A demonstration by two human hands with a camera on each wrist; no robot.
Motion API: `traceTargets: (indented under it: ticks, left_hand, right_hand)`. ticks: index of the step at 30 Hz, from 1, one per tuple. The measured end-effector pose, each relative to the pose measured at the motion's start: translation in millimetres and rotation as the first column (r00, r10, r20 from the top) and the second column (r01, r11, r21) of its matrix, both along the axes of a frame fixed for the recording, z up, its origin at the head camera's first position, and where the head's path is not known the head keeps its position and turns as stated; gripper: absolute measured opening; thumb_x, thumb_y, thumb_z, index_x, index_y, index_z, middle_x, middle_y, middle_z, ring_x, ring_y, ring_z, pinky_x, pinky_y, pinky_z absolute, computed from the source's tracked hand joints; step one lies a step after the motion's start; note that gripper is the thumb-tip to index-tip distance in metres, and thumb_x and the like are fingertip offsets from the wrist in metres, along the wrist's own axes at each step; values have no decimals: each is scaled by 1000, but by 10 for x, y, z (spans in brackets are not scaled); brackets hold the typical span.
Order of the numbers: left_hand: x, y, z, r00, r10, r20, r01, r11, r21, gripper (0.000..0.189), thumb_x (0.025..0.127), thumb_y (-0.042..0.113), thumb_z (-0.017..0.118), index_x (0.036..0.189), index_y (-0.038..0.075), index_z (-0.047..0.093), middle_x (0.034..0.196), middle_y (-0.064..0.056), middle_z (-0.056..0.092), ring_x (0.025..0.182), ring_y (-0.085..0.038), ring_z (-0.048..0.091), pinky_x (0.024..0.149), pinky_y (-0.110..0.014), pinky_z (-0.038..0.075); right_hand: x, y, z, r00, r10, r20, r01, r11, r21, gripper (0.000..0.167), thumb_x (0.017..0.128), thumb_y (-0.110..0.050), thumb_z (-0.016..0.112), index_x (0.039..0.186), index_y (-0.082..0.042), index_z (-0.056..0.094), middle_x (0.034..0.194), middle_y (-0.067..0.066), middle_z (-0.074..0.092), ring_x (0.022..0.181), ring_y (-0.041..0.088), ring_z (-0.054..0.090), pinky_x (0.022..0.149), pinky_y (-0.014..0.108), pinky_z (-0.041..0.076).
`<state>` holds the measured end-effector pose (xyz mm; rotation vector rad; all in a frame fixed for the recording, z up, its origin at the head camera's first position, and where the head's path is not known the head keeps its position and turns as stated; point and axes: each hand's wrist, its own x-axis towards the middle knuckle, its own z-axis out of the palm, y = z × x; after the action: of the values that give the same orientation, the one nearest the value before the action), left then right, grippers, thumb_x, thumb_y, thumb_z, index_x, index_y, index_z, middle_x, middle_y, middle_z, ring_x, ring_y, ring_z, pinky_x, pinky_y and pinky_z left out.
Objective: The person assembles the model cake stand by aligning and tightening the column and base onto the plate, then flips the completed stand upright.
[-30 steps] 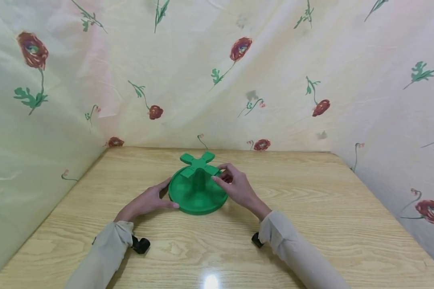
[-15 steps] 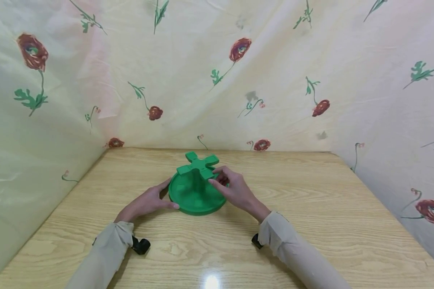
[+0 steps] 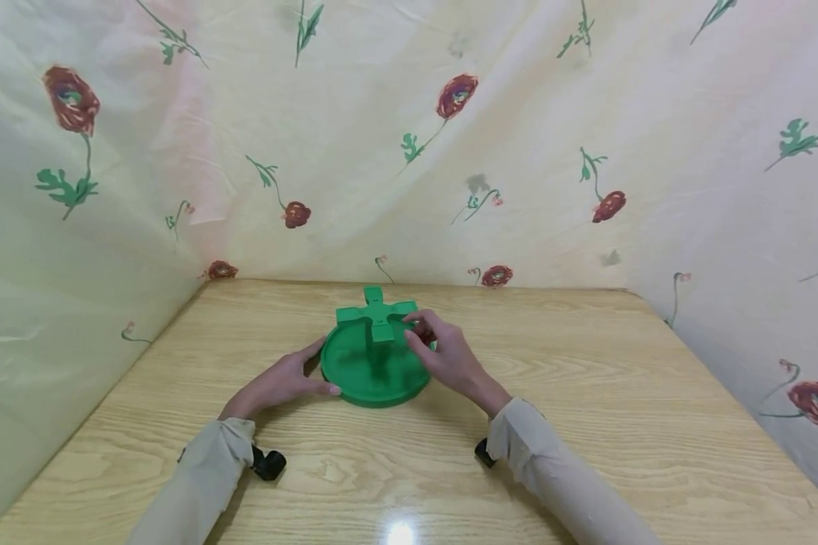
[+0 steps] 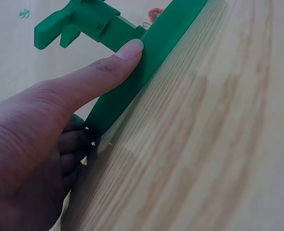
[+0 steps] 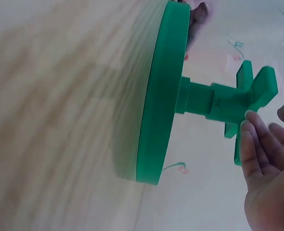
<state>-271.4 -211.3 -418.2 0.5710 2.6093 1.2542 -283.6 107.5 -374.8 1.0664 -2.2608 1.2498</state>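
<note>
A green round base [image 3: 344, 367] with a raised rim stands on the wooden table. From its middle rises a green post [image 5: 199, 98] topped by a four-armed cross handle [image 3: 379, 312]. My left hand [image 3: 289, 381] holds the base's left side, thumb at the front of the rim and fingers round the far side. Beside the cross handle's right arm is my right hand [image 3: 450, 359], fingers bent and thumb apart. In the right wrist view its fingertips [image 5: 250, 115] are right at the cross handle, and nothing shows pinched between thumb and fingers.
The wooden table [image 3: 586, 378] reaches back to a pale flowered cloth [image 3: 354, 136] that hangs behind and at both sides. A black wrist camera [image 3: 269, 464] sits at the left cuff, and another black camera [image 3: 485, 453] at the right cuff.
The cross handle has turned clockwise as seen from above, its front arm swinging to the left. My right hand has moved only slightly beside it. The left hand keeps its hold on the base.
</note>
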Motion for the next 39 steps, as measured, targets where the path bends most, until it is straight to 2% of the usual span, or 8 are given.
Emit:
traceTargets:
  ticks: [8, 18, 24, 33, 39]
  left_hand:
    - [9, 4, 14, 1000, 14, 13, -14, 1000, -9, 112, 86, 47, 84, 166, 8, 17, 168, -19, 22, 154, -39, 19, 120, -61, 21]
    - [-3, 7, 23, 1000, 8, 4, -8, 1000, -20, 110, 87, 47, 83, 166, 4, 18, 168, -20, 22, 154, -40, 18, 120, -61, 21]
    - [-2, 0, 15, 1000, 9, -3, -9, 1000, -24, 110, 87, 47, 83, 166, 5, 18, 168, -20, 23, 154, -40, 19, 120, -61, 21]
    - [-12, 16, 37, 1000, 13, -4, -13, 1000, -26, 110, 87, 46, 83, 165, 4, 19, 167, -22, 25, 153, -42, 20, 119, -63, 22]
    - [-10, 30, 46, 1000, 22, 1, -22, 999, -35, 110, 86, 48, 83, 166, 5, 19, 167, -21, 25, 153, -41, 21, 119, -62, 22]
  right_hand:
    - [-145, 52, -30, 998, -59, 2, 59, 998, 3, 44, 101, -1, 64, 142, 7, 52, 90, 9, 71, 76, 19, 64, 69, 31, 56]
    - [-232, 43, -50, 990, -72, 120, 64, 996, 68, 53, 106, -12, 61, 154, 2, 42, 90, 6, 68, 76, 16, 60, 68, 30, 52]
    - [-240, 28, -55, 986, -65, 154, 57, 997, 56, 48, 106, -10, 60, 150, 1, 44, 89, 7, 68, 75, 17, 61, 67, 31, 51]
    - [-232, 61, -60, 982, -42, 183, 42, 999, 3, 36, 107, -8, 57, 142, 0, 50, 88, 14, 70, 78, 37, 67, 70, 31, 52]
    - [-205, 81, -61, 981, -43, 187, 44, 999, -3, 31, 106, -8, 60, 135, -1, 53, 88, 13, 71, 77, 24, 64, 70, 32, 53]
